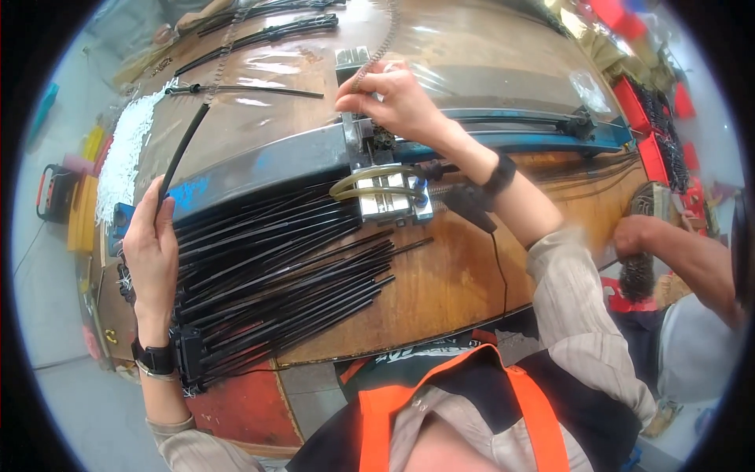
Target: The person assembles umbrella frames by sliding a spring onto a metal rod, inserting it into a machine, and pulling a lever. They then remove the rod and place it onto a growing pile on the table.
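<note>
My left hand [149, 244] is closed on a thin black tube [186, 141], held tilted up over the left side of the bench. From the tube's upper end a thin coil spring [226, 55] runs up past the top edge of the view. My right hand [393, 98] pinches a spring length [379, 53] that also rises out of view; whether both are one spring, I cannot tell. Beneath the right hand is a metal clamp fixture [389, 195] with yellowish hoses, mounted by a blue-grey rail [267, 163]. Many black tubes [283, 275] lie in a pile below it.
Bundled black rods [263, 39] and a single rod [259, 90] lie farther back. White thin sticks [130, 149] are heaped at the left edge. A dark cable [501, 275] hangs over the bench front. Another person's arm [676, 252] and red bins [653, 153] are at right.
</note>
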The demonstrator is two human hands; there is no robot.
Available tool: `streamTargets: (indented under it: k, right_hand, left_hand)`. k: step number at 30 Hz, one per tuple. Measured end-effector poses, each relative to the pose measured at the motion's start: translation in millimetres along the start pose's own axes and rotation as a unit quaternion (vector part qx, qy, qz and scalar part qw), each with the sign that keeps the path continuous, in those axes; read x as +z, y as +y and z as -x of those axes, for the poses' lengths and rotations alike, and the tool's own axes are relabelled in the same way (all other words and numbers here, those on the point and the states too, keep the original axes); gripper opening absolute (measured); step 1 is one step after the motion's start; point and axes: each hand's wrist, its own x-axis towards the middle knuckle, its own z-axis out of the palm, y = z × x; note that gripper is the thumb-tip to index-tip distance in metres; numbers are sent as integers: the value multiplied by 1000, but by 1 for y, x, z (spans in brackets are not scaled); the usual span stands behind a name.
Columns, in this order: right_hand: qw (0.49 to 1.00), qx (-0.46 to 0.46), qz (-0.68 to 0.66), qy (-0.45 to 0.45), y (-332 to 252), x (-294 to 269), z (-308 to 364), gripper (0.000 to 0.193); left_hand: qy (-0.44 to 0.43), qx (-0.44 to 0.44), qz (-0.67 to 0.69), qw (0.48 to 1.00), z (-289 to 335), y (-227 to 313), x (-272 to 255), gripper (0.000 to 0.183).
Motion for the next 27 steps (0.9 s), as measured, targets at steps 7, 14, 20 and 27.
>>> streamTargets:
  k: [7, 14, 20, 27]
  right_hand:
    - [986, 102, 31, -131, -21, 13, -16, 10]
    - [946, -36, 322, -7, 11, -33, 36, 13]
    - [866, 85, 492, 28, 41, -178, 159, 10]
    - [852, 161, 498, 28, 57, -220, 208, 7]
  left_hand:
    - [-9, -3, -9, 1000, -7, 14, 3, 31]
    - [-30, 19, -51, 998, -7, -15, 4, 32]
    - [-71, 111, -65, 989, -22, -1, 37, 33]
    - [-122, 237, 32, 963, -77, 71, 143, 20]
